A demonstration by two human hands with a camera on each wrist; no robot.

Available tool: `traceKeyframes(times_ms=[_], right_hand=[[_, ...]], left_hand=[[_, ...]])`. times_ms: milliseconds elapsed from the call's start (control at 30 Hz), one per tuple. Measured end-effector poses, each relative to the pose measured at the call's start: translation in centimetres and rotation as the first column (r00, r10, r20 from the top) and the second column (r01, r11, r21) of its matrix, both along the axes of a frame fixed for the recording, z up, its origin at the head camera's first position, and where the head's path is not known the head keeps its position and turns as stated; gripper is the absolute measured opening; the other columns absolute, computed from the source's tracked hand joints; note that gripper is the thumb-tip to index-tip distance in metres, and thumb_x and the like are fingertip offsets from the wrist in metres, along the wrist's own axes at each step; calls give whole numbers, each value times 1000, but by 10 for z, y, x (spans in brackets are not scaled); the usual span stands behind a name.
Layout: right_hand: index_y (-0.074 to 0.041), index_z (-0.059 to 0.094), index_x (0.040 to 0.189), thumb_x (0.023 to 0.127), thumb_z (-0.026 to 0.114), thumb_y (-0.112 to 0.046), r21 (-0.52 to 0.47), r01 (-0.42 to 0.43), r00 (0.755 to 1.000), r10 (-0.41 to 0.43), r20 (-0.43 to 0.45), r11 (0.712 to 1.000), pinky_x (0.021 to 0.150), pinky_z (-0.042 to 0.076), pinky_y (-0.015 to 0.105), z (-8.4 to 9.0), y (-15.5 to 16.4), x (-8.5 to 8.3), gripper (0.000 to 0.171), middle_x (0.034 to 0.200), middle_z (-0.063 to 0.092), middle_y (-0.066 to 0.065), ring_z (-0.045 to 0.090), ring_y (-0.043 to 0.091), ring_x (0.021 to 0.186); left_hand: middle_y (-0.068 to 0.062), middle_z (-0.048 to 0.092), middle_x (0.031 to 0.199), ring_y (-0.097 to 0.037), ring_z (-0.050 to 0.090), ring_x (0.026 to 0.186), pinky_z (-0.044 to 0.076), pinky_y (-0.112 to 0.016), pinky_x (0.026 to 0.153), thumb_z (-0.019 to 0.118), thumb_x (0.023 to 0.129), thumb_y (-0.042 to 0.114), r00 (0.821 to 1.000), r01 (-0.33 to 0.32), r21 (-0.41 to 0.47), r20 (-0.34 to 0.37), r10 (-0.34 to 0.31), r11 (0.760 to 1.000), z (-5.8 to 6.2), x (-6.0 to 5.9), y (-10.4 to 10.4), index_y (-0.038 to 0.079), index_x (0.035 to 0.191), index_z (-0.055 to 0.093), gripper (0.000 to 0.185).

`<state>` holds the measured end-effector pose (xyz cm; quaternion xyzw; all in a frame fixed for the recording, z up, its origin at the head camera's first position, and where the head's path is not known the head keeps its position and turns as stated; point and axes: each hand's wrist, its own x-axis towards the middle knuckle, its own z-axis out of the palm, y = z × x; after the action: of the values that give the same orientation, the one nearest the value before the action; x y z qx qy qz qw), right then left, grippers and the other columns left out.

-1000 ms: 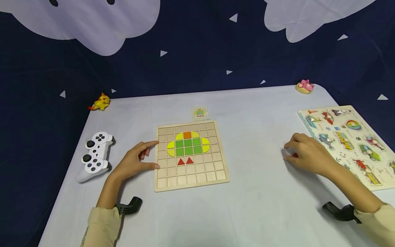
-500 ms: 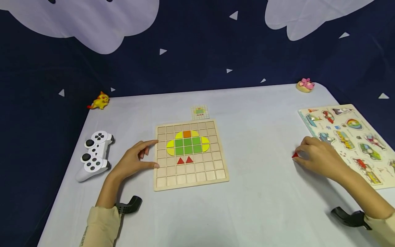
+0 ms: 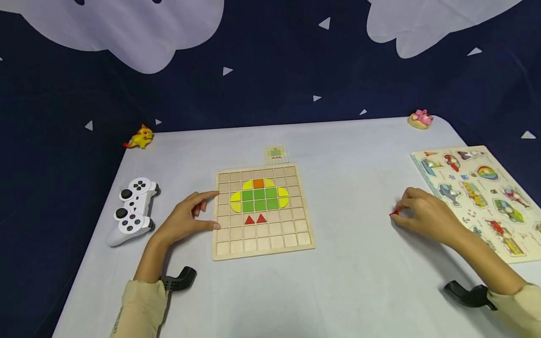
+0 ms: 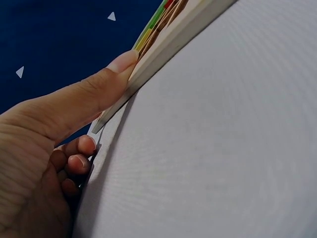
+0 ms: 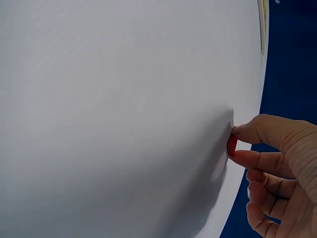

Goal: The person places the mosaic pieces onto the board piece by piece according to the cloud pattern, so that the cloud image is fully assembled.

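My right hand (image 3: 424, 213) pinches a small red triangle tile (image 3: 394, 213) between thumb and index finger, over the right part of the table. In the right wrist view the red tile (image 5: 231, 144) shows edge-on between the fingertips. At the left edge of a wooden grid board (image 3: 264, 238), my left hand (image 3: 181, 218) rests with thumb and index finger spread along the rim. The left wrist view shows the thumb (image 4: 94, 94) on the board's edge. Green squares (image 3: 260, 199), yellow rounded tiles (image 3: 283, 197), an orange square (image 3: 258, 183) and two red triangles (image 3: 255, 218) lie in the grid.
A small pattern card (image 3: 276, 154) lies behind the board. On the left is a white game controller (image 3: 134, 206), with a yellow figurine (image 3: 141, 137) behind it. A picture puzzle board (image 3: 477, 197) lies on the right, and a pink figurine (image 3: 420, 119) at the far corner.
My right hand first drew back to the right with the red triangle tile, then moved slightly left; the tile now shows at its fingertips. The left hand stays at the board's edge.
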<state>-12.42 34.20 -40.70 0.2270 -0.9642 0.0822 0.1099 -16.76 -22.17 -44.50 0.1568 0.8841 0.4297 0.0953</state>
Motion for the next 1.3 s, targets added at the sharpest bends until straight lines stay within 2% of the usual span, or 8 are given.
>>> traceKeyframes(times_ms=[233,400,667,967,1300], right_hand=[[-14,71,74,66,85,-18,-40,-110,993,108,-49,993,60,41,32,-1,-37,-11,16,79,51,-5,44,8,69],[-12,71,76,68,85,-18,-61,-191,980,187,-73,980,61,44,34,4,-66,-19,17,81,53,-4,48,11,72],[-10,75,80,72,85,-17,-50,-229,973,230,1,972,67,46,36,13,-109,-28,14,85,55,-1,51,15,77],[-12,75,81,74,83,-19,-60,-281,959,283,30,958,71,45,34,15,-147,-37,13,86,53,-2,50,15,79],[-9,75,80,78,82,-21,-93,-382,920,387,53,920,71,44,31,12,-195,-40,14,84,53,-1,48,13,79]], left_hand=[[-6,45,95,-18,38,83,32,-27,71,90,71,21,1000,2,13,15,-2,1000,-1,0,3,12,142,54,80],[-6,45,95,-17,38,83,32,-27,72,90,71,22,1000,-3,16,20,3,1000,-2,0,3,13,142,54,80],[-3,44,93,-15,38,80,33,-26,70,90,70,20,1000,6,13,-10,-5,1000,-2,-1,0,13,142,54,80],[-4,44,91,-14,38,79,33,-26,69,91,70,21,999,9,19,-33,-8,1000,-3,-1,0,12,140,56,79],[-3,43,92,-16,38,80,34,-27,71,91,70,21,1000,9,2,-14,-9,1000,0,0,1,14,141,55,80]])
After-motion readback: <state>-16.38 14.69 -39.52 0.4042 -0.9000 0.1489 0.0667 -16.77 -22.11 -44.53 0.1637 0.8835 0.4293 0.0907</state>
